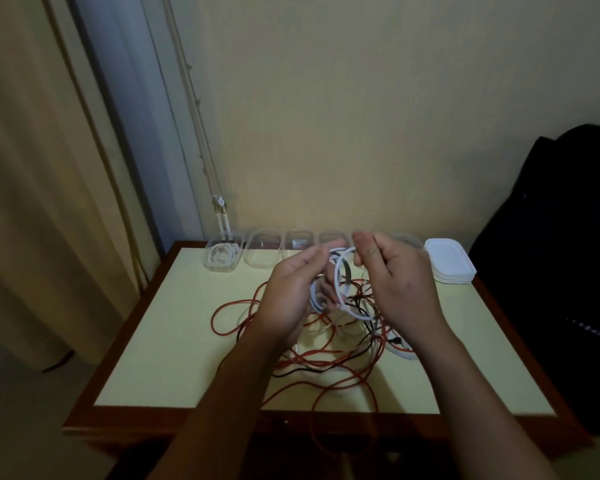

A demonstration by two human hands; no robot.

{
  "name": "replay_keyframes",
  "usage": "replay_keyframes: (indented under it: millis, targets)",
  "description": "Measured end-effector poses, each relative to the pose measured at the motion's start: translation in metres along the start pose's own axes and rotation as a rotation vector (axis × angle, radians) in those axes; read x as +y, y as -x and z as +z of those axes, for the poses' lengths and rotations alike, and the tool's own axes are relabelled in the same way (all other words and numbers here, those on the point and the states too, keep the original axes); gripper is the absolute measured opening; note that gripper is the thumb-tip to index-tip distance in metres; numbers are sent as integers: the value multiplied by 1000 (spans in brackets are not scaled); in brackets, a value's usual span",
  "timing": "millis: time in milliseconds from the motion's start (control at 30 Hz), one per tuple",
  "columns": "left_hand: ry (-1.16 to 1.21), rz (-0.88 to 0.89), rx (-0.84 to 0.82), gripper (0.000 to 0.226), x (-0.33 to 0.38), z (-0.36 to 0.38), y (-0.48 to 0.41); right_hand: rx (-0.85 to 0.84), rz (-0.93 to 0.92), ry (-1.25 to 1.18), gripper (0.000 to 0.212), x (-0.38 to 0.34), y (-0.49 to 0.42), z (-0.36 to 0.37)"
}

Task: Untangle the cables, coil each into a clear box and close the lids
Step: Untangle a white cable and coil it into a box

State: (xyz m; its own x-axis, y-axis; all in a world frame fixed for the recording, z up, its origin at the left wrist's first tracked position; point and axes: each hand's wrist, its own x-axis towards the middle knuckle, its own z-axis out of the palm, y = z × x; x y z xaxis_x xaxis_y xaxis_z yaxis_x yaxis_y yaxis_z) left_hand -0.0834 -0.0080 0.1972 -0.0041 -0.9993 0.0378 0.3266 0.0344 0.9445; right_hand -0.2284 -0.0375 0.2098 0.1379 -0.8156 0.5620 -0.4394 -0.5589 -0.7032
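L hand [288,292] & R hand [399,282] each pinch loops of thin white cable [361,317], held above red/black cable tangle [326,362] on pale-yellow wood-edged desk [153,341].

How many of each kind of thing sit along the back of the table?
Clear box holding a coiled white cable: 1
Other clear boxes: 4 in view; another may be hidden
Stack of white lids: 1
Total: 6

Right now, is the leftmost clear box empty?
No, a coiled white cable lies inside the leftmost clear box.
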Motion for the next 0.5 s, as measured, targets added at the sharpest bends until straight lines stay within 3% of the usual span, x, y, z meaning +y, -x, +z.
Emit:
replay_keyframes:
  millis: [333,500]
  targets:
    - [419,-104,-109,26,24,9,38,-24,-39,19,37,-29,14,-9]
    - [437,-142,-161,24,25,10,65,47,-157,117,28,-40,34,-22]
